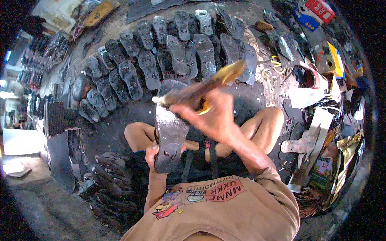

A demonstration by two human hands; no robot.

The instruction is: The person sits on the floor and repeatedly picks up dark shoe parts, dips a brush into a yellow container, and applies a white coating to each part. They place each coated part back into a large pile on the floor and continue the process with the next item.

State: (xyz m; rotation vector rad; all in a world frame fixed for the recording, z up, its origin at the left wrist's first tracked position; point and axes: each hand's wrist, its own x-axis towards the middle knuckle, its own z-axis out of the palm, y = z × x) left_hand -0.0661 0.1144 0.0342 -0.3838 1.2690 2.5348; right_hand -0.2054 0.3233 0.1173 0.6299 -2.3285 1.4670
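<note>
While the left hand (155,154) grips the lower end of a dark shoe sole (171,124) at frame centre, fingers curled round its heel edge, the right hand (211,114) is closed on a wooden-handled brush (201,88) lying across the sole's upper part, bristle tip at left, motion-blurred. Rows of dark soles (169,52) lie spread on the floor across upper centre. Another stack of soles (108,176) sits lower left. Metal sheet pieces (309,140) and clutter lie at right. Bare knees flank the sole.
</note>
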